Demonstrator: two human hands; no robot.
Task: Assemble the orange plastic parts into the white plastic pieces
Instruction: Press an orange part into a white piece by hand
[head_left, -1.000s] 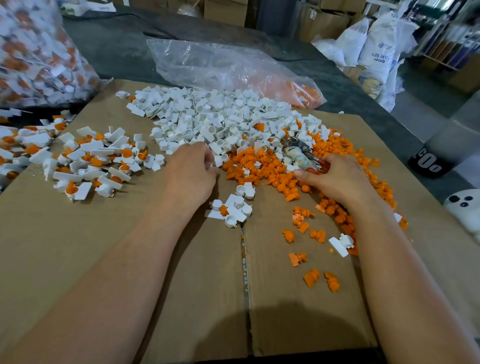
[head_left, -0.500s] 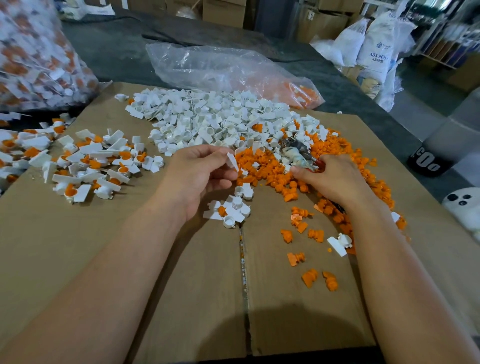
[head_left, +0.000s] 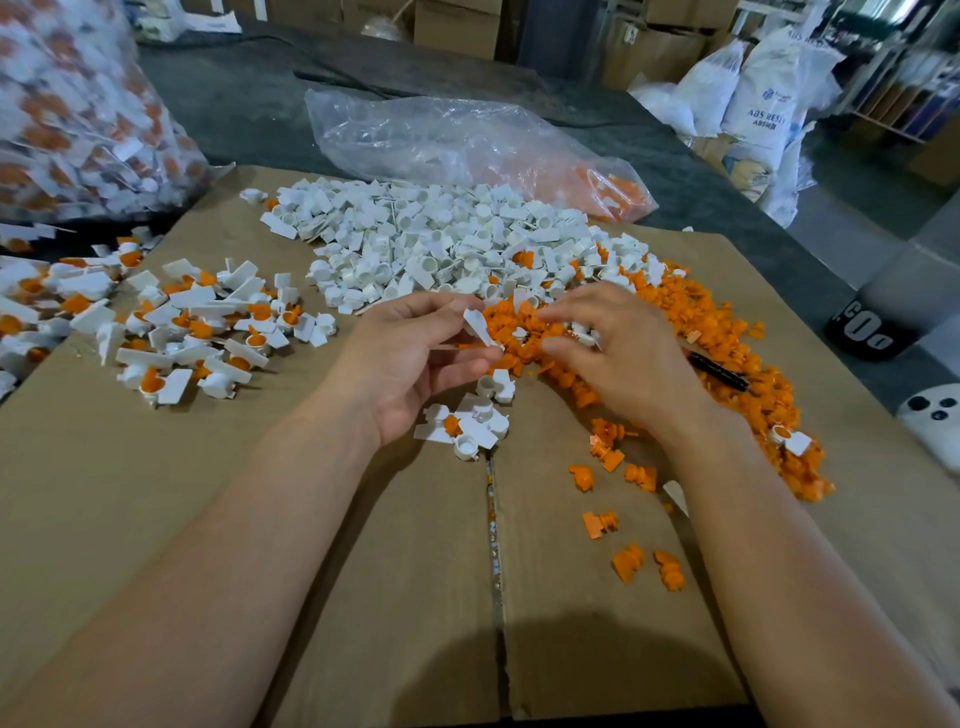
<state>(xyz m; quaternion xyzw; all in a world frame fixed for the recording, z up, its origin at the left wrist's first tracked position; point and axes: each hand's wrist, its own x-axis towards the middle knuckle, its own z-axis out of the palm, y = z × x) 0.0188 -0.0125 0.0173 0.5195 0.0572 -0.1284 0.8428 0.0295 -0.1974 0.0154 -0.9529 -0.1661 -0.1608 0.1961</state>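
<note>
Steadiness counts: left hand (head_left: 410, 358), grip pinching a white piece (head_left: 478, 326), should turn its socket toward right hand (head_left: 618, 358), whose grip among orange parts (head_left: 701, 322) I cannot tell.

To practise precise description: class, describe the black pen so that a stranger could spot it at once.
On the cardboard, find the orange pile at right. Just right of the right hand lies the pen, the only black, slender thing in it.
</note>
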